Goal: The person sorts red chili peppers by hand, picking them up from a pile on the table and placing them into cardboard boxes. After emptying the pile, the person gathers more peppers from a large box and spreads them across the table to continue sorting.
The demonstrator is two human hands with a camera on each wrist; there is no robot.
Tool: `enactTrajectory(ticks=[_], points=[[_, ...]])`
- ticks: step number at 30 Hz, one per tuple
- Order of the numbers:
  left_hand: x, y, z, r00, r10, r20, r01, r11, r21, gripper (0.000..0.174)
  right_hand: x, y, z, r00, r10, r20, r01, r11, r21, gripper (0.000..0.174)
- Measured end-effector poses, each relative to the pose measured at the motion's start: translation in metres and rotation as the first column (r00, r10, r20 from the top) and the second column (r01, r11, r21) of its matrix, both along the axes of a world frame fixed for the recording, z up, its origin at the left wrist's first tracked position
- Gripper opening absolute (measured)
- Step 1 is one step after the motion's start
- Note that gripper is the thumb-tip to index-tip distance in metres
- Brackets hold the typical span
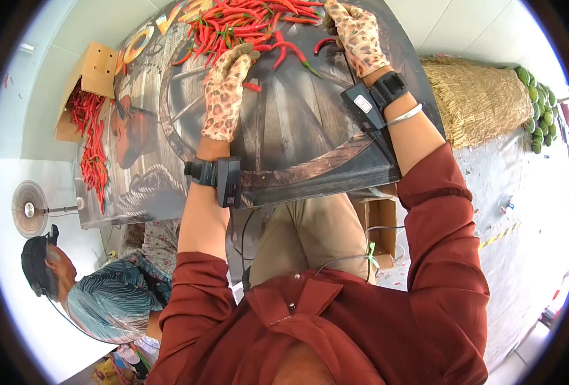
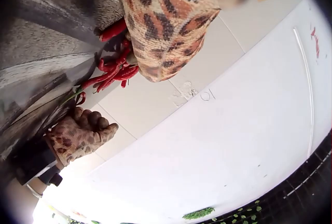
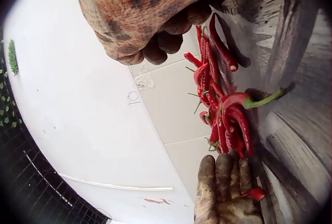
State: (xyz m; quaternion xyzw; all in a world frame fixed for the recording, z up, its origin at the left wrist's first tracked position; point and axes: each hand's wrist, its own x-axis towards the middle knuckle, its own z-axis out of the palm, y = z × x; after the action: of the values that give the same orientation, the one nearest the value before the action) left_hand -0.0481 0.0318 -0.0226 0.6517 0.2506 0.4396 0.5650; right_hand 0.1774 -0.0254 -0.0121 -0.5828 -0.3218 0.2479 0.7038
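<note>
From my feed: red chillies [image 1: 236,29] heaped loose by the table [image 1: 284,122]'s far edge, plenty left, finished share unclear; left hand [image 1: 224,99] nearly straight-fingered, gripping nothing visible, right hand [image 1: 360,42] curled, no chilli visible inside.

My left glove [image 1: 225,99] and right glove [image 1: 361,45] are matt, fine-textured cloth. The chillies [image 1: 239,29] have smooth, glossy skins. Under my fingers the table [image 1: 281,122] looks smooth, with a low sheen over its printed wood grain. The box [image 1: 102,67] is matt cardboard, the bale [image 1: 480,99] rough straw. My shirt [image 1: 441,224] is soft-looking, creased cloth; the wrist unit [image 1: 230,183] looks like hard dark plastic.
</note>
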Motion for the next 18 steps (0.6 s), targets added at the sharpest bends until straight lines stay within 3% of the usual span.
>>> enactTrajectory(ticks=[5, 8, 10, 12, 13, 14, 15, 16, 18], points=[[-0.001, 0.000, 0.001, 1.000, 0.009, -0.021, -0.009, 1.000, -0.009, 0.026, -0.001, -0.003, 0.005, 0.999, -0.014, 0.039, 0.015, 1.000, -0.017, 0.031], [-0.009, 0.004, -0.007, 0.998, -0.051, -0.024, 0.051, 0.998, -0.029, 0.031, 0.004, 0.000, -0.007, 0.989, -0.012, 0.148, 0.018, 0.999, -0.040, 0.025], [-0.011, 0.004, -0.001, 0.998, -0.032, -0.056, 0.039, 0.991, 0.130, 0.036, 0.006, 0.005, -0.016, 0.984, 0.014, 0.180, -0.046, 0.984, 0.174, 0.034], [-0.017, -0.007, 0.010, 0.995, 0.011, -0.101, 0.001, 0.993, 0.117, 0.044, 0.009, 0.009, -0.020, 0.978, -0.017, 0.210, -0.016, 0.988, 0.155, 0.034], [-0.020, -0.012, 0.018, 0.938, 0.156, -0.310, 0.007, 0.884, 0.468, 0.045, 0.009, 0.009, -0.019, 0.969, -0.040, 0.243, 0.010, 0.992, 0.127, 0.034], [-0.023, -0.017, 0.022, 0.827, 0.360, -0.432, 0.101, 0.661, 0.744, 0.046, 0.010, 0.008, -0.018, 0.969, -0.042, 0.242, 0.011, 0.992, 0.127, 0.034], [-0.027, -0.022, 0.021, 0.832, 0.413, -0.371, 0.103, 0.542, 0.834, 0.045, 0.008, 0.006, -0.015, 0.978, -0.032, 0.208, 0.016, 0.997, 0.080, 0.035], [-0.032, -0.026, 0.017, 0.828, 0.416, -0.375, 0.106, 0.541, 0.834, 0.045, 0.007, 0.006, -0.014, 0.985, -0.022, 0.170, 0.016, 0.999, 0.034, 0.035], [-0.043, -0.027, 0.005, 0.695, 0.497, -0.520, 0.221, 0.540, 0.812, 0.043, 0.011, -0.001, -0.012, 0.984, 0.018, 0.179, -0.031, 0.997, 0.067, 0.035]])
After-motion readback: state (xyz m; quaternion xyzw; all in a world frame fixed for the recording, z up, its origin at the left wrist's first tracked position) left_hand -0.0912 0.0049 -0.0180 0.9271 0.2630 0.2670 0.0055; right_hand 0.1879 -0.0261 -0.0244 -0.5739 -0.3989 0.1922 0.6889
